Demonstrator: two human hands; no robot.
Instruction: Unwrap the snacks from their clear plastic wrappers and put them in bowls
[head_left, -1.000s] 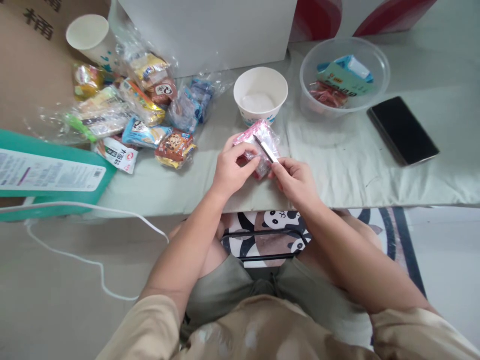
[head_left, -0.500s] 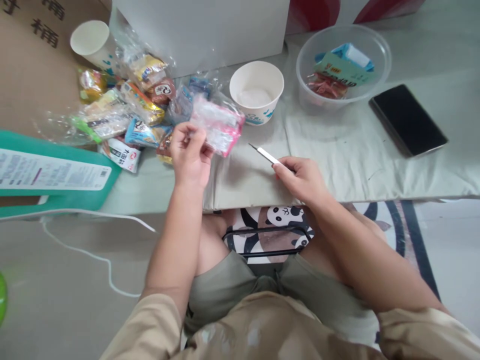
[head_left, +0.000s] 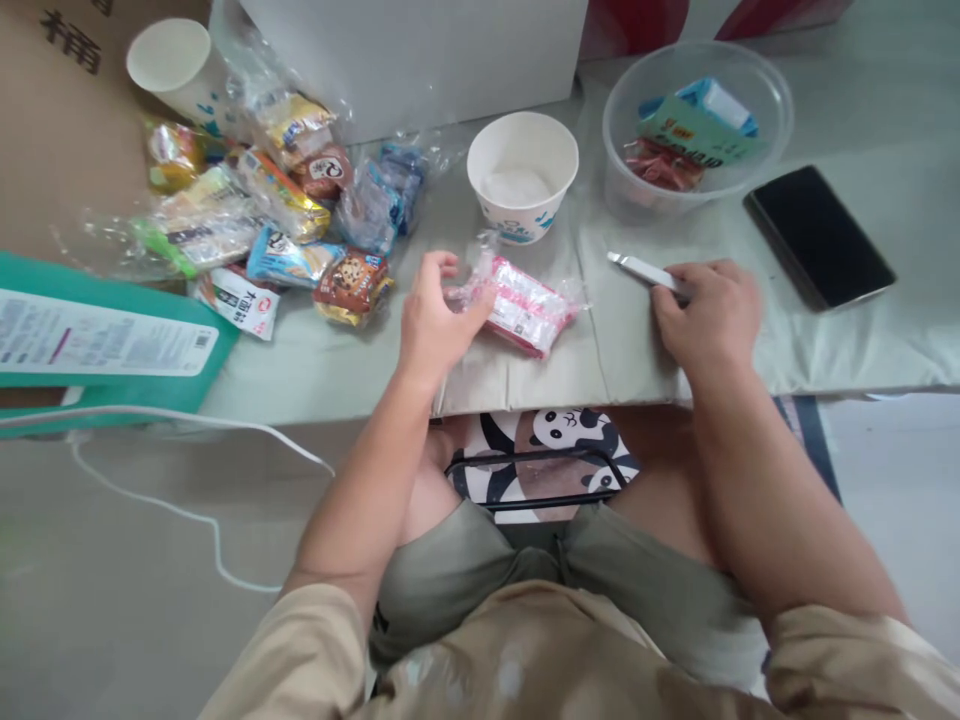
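A pink snack packet (head_left: 529,312) in clear wrap lies on the pale green cloth in front of me. My left hand (head_left: 433,322) is at its left end, with thumb and curled fingers pinching the wrapper's clear edge. My right hand (head_left: 709,315) rests on the cloth to the right, closed round a small white-handled blade (head_left: 637,268) that points left toward the packet, a short gap away from it.
A white paper bowl (head_left: 523,175) stands just behind the packet. A clear plastic bowl (head_left: 769,120) holding packets sits at the back right, with a black phone (head_left: 819,235) beside it. Several wrapped snacks (head_left: 285,215) and a paper cup (head_left: 169,65) crowd the left, beside a teal box (head_left: 105,340).
My left hand brought the pink packet from up at the left down onto the cloth. My right hand moved right with the blade, away from the packet.
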